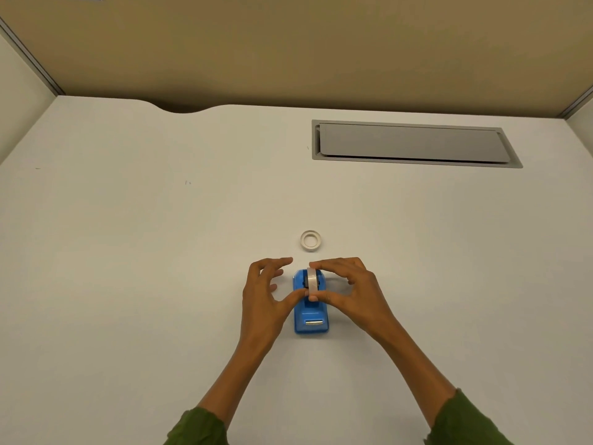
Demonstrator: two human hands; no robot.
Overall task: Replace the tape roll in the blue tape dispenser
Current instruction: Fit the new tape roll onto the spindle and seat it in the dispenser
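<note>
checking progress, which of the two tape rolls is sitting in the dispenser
The roll standing on edge in the blue dispenser, touched by both hands. The other ring lies flat on the desk beyond it, untouched.

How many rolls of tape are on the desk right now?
2. One tape roll sits in the blue dispenser between both hands; another roll lies flat just beyond. None seem hidden.

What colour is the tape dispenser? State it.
Blue: the tape dispenser has a bright blue body, shown in the head view.
</note>
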